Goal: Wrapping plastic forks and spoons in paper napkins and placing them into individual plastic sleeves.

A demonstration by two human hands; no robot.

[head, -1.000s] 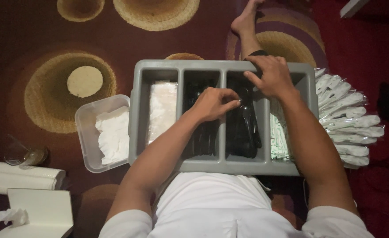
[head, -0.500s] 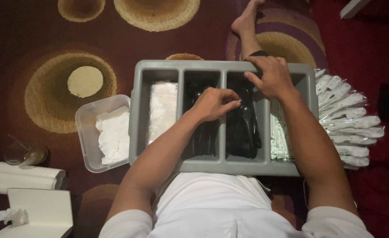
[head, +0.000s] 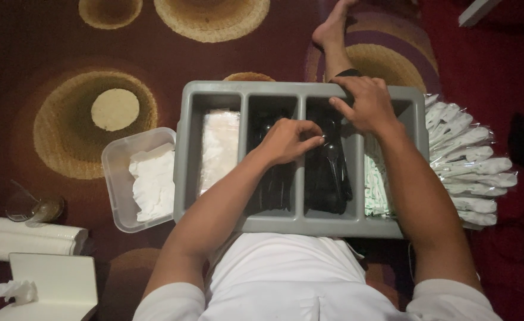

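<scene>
A grey four-compartment cutlery tray rests on my lap. My left hand hovers over the divider between the second and third compartments, thumb and forefinger pinched on a black plastic utensil. My right hand lies over the far end of the third compartment, fingers apart and tips dipping into the black utensils; the dark hides whether it holds one. The first compartment holds clear-wrapped white packets. The fourth holds small white and green sachets.
A clear plastic tub of white napkins touches the tray's left side. Wrapped white cutlery packets fan out on the right. A paper roll, a white box with tissue and a small glass sit lower left. My bare foot stretches ahead on patterned carpet.
</scene>
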